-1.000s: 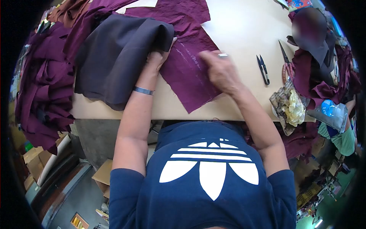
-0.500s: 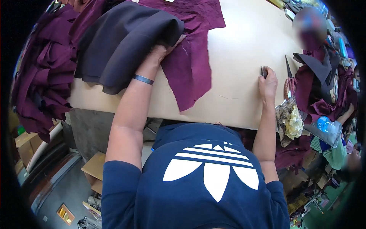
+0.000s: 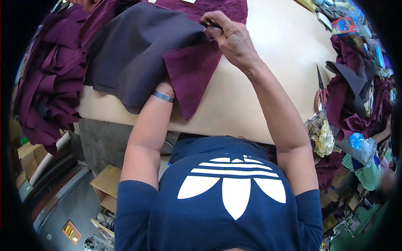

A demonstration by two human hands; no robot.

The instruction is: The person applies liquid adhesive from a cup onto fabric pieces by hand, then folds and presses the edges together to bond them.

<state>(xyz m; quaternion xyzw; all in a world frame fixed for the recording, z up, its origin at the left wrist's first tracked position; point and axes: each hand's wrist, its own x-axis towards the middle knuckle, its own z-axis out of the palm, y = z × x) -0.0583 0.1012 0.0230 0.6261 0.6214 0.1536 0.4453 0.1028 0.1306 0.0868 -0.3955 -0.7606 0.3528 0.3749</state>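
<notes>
R hand [image 3: 234, 39] is up top where the dark cloth [image 3: 138, 48] & maroon cloth [image 3: 192, 79] meet, grip pinching some small black snips [image 3: 214, 25]. L hand [image 3: 166, 88] is mostly hidden under the fabric, just the wrist area w/ a metal band [image 3: 163, 96] showing, so can't tell what that grip's doing tbh. The maroon's pointed end is right beside that wrist, over the pale surface [image 3: 289, 46]. Red-handled scissors [image 3: 321, 97] way over R, well apart from both hands. Big maroon pile [image 3: 48, 83] on the L.
</notes>
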